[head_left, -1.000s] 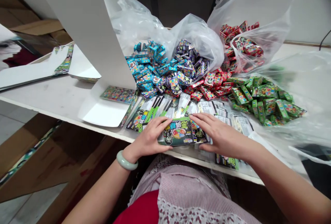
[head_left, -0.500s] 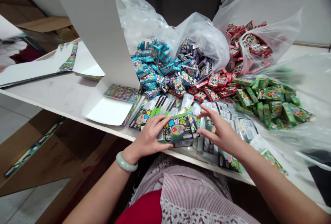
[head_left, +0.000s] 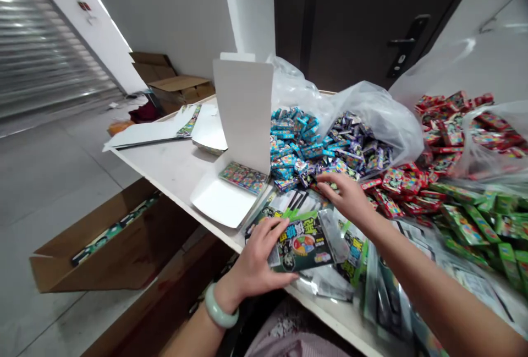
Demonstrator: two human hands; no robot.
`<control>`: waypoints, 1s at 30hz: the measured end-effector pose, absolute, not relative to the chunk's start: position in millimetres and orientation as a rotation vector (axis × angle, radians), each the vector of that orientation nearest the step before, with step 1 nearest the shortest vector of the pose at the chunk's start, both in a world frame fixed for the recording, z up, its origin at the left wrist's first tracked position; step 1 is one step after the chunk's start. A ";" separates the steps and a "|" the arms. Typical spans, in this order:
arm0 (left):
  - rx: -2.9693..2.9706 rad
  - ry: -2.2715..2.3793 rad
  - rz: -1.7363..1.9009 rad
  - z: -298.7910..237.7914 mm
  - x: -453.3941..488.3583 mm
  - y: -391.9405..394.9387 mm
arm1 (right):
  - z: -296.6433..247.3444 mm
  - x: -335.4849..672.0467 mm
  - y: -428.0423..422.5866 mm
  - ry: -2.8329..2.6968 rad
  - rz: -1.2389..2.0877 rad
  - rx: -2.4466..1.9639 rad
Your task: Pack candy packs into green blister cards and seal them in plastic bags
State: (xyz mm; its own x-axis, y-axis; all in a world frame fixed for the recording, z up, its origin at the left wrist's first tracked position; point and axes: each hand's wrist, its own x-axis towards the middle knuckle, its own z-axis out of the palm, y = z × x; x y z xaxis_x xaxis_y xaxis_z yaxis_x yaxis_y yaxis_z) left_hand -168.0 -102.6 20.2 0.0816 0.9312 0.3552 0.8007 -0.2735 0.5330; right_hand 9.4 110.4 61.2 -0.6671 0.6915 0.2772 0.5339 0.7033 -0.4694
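My left hand [head_left: 259, 258] grips a green and black printed packet [head_left: 303, 244] at the table's near edge, fingers curled over its left side. My right hand [head_left: 346, 195] reaches forward over the flat clear packets [head_left: 297, 203], fingers bent down on the near edge of the purple small-box pile [head_left: 350, 148]; whether it holds a box is hidden. Blue small boxes [head_left: 292, 137] lie just left of the purple ones. Red boxes [head_left: 396, 181] and green boxes [head_left: 474, 219] lie to the right.
An open white folded carton [head_left: 243, 126] stands left of the piles with a printed tray [head_left: 243, 176] in it. Clear plastic bags [head_left: 371, 109] hold the piles. White sheets [head_left: 157, 131] lie far left. Cardboard boxes [head_left: 103, 241] sit on the floor below the table edge [head_left: 185, 203].
My right hand left the packet and moved forward to the purple boxes. My left hand still holds the packet. The camera swung up and left, showing floor, wall and door.
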 end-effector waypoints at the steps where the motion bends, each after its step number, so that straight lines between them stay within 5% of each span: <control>1: 2.139 1.768 0.973 20.2 -171.2 -105.5 | 64.8 -13.2 123.7 -2.602 0.327 -1.041; 11: 2.060 1.878 0.983 14.4 -200.5 -115.0 | 64.2 -108.9 190.9 -2.648 0.307 -1.375; 19: 2.090 1.879 1.002 9.1 -209.8 -108.8 | 82.7 4.7 153.6 -2.382 0.496 -1.084; 24: 2.130 1.857 1.010 9.1 -204.8 -103.8 | 49.2 78.3 74.9 -2.609 0.208 -0.804; 30: 2.179 1.814 0.864 15.6 -191.6 -101.4 | 29.2 107.2 58.5 -2.788 0.519 -0.812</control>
